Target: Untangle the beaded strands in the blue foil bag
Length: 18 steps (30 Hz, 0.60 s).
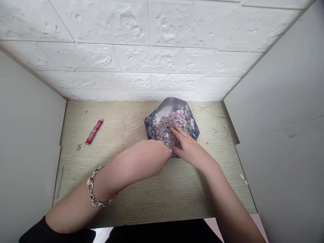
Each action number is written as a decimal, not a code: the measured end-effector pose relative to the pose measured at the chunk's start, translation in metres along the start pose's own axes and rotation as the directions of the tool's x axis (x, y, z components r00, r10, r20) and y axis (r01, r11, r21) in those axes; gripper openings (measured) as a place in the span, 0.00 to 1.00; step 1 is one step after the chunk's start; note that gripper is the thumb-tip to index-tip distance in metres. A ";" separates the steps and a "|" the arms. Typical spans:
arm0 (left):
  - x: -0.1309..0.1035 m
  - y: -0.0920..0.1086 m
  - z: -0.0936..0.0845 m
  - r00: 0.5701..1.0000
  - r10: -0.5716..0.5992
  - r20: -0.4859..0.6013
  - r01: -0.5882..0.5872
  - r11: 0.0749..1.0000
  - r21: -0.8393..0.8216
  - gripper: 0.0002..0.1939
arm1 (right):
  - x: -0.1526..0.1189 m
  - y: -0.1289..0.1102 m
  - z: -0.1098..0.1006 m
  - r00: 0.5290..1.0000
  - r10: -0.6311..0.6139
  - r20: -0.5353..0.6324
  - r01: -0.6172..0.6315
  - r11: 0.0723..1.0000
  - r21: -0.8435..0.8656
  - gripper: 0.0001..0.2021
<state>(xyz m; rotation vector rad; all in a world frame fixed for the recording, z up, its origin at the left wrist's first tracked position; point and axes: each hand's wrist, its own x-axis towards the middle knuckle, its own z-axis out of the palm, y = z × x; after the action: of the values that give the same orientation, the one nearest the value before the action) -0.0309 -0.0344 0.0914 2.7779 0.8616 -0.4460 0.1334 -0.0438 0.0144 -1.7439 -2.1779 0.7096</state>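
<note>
Toward the back of the pale wood-grained table (141,199), near the white brick-patterned wall (131,57) and a little right of the middle, lies a plastic bag (173,103) with greyish see-through film and dark blue patterned sides. Heaped in its middle are small beads (164,126), mostly pink and clear, with some red and green among them.

The right hand (188,145) comes in from the near right, its fingers stretched out over the beads and its thumb held apart from them; whether the fingertips press on the beads or sit just above is unclear. The left hand (160,152) is bent at the wrist at the bag's near edge, just beside the right thumb. Its fingers are hidden behind the back of the hand, so I cannot tell whether they pinch anything. A silver chain bracelet (90,184) circles the left wrist.

Well apart on the left lies a slim red tube (94,132) with silver bands, tilted toward the wall, and just beside its near end a small metallic piece (78,147). Thin strands (224,136) lie right of the bag, along with a tiny reddish bit (207,143).
</note>
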 end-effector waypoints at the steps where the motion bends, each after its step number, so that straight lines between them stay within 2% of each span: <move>1: 0.000 0.001 0.001 1.000 -0.001 0.001 0.001 1.000 0.001 0.14 | 0.000 0.000 0.001 1.000 0.001 -0.002 -0.001 1.000 0.007 0.31; 3: 0.000 0.002 0.002 0.999 -0.032 0.016 0.032 0.999 0.000 0.14 | 0.000 0.001 0.003 1.000 0.008 -0.023 -0.008 1.000 0.006 0.34; 5: -0.001 0.002 0.001 0.998 -0.052 0.037 0.053 0.999 -0.009 0.14 | 0.001 0.003 0.004 0.998 0.005 -0.061 -0.007 1.000 -0.018 0.32; 8: -0.003 0.002 -0.002 0.998 -0.056 0.020 0.056 0.998 -0.014 0.14 | 0.004 0.005 0.003 0.993 -0.038 -0.112 0.032 0.998 -0.061 0.16; 10: -0.006 0.002 -0.002 0.998 -0.060 0.005 0.060 0.998 -0.015 0.14 | 0.005 0.005 0.001 0.987 -0.058 -0.149 0.049 0.997 -0.065 0.12; 15: -0.009 0.002 0.003 0.997 -0.075 -0.010 0.075 0.997 -0.024 0.14 | 0.006 0.002 -0.007 0.950 0.029 -0.311 -0.017 0.999 0.041 0.10; 18: -0.011 0.004 0.008 0.998 -0.045 -0.048 0.043 0.999 -0.033 0.14 | 0.004 -0.002 -0.012 0.937 0.050 -0.345 -0.003 0.991 0.134 0.07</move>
<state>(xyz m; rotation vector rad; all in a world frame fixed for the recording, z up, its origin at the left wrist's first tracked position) -0.0388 -0.0452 0.0882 2.7555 0.9342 -0.3700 0.1367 -0.0372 0.0251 -1.6856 -1.8315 0.4919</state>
